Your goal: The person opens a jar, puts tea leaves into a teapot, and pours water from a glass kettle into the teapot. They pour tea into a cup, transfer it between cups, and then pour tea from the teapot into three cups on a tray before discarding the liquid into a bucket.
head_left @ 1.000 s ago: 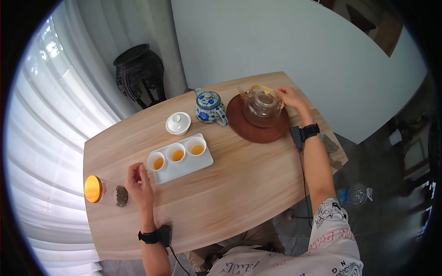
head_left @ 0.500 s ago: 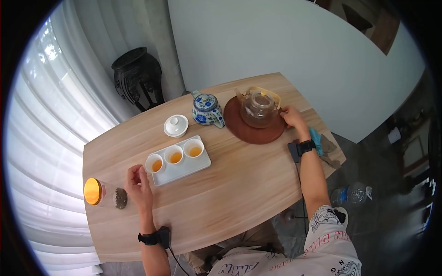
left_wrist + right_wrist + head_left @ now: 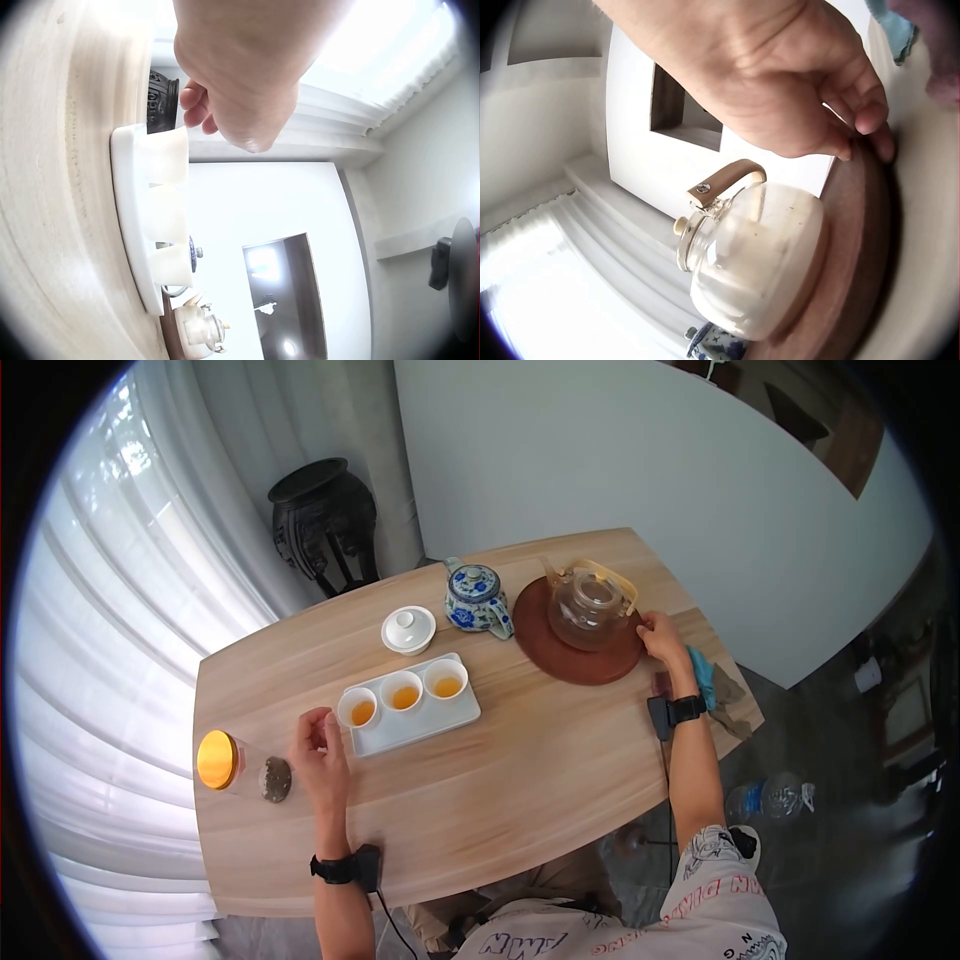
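My right hand point(image 3: 664, 638) pinched rim of round board point(image 3: 580, 669), thumb one side, fingertips other. Glass teapot point(image 3: 588, 610) sat on board, near blue-and-white pot point(image 3: 474, 600). My left hand point(image 3: 322, 755) held nothing, fingers loosely curled, just beside tray point(image 3: 425, 730) with three cups point(image 3: 398, 681). Imo steady grip mattered most: keeping board flat and moving slow seemed safest, since any tilt could've sent glass teapot sliding. Figured lifting one edge alone was bad idea.

Daylight glows through a white curtain point(image 3: 115, 710) beside the wooden counter point(image 3: 560, 755); behind stand a dark urn-shaped stand point(image 3: 322, 520) and pale partition point(image 3: 620, 450), above grey floor point(image 3: 800, 860).
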Action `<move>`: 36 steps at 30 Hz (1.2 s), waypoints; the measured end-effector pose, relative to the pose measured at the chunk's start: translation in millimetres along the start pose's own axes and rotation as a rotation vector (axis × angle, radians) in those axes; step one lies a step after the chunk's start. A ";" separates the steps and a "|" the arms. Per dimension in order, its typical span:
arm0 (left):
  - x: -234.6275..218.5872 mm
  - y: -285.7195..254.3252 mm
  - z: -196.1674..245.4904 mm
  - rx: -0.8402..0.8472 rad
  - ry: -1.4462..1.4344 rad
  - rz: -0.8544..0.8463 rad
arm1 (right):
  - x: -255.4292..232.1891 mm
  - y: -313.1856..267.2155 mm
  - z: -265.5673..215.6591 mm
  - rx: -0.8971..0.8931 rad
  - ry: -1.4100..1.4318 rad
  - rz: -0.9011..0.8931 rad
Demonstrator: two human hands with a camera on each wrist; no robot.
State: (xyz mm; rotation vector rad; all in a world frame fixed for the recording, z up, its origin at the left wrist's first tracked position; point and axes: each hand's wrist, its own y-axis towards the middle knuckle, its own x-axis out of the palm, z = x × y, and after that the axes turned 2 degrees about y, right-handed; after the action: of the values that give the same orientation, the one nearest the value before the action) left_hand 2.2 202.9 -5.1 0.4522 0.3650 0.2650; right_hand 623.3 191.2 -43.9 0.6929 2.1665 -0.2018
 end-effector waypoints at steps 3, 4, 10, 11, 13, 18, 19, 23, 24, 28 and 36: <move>-0.5 -0.5 1.3 -0.003 0.001 0.001 | 1.0 -5.4 -3.5 0.022 0.071 0.010; 0.1 -0.3 1.9 -0.004 -0.003 0.001 | -2.5 -12.9 -14.5 0.051 0.116 0.021; 1.3 0.2 1.8 0.004 -0.009 0.011 | -22.8 -38.9 -30.9 0.053 0.126 0.121; 1.7 0.7 0.1 0.022 0.000 0.024 | -26.1 -42.5 -24.4 -0.029 0.069 0.200; 0.8 0.0 2.2 0.009 0.000 0.023 | -33.0 -56.2 -30.7 -0.126 0.020 0.270; 3.9 -1.0 5.6 -0.016 -0.030 0.007 | -44.6 -121.7 -146.9 -0.118 0.345 0.048; 4.1 -0.7 3.9 -0.012 -0.026 0.006 | -36.6 -123.7 -157.5 -0.160 0.319 -0.032; 2.7 0.6 -3.1 -0.010 -0.014 0.009 | 13.4 -124.9 -193.2 -0.373 0.344 -0.185; 2.0 0.8 -3.3 -0.011 -0.007 0.009 | 29.4 -116.8 -194.0 -0.393 0.334 -0.223; 1.0 1.9 0.5 -0.002 -0.002 0.018 | 55.4 -101.1 -218.5 -0.341 0.322 -0.343; 1.7 1.5 -0.3 0.020 0.001 0.024 | 93.4 -80.6 -231.7 -0.321 0.151 -0.199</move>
State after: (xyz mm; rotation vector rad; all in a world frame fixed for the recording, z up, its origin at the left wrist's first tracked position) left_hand 3.3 204.9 -5.1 0.4768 0.3636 0.2849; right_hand 376.6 247.4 26.1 0.3192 2.3406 0.0977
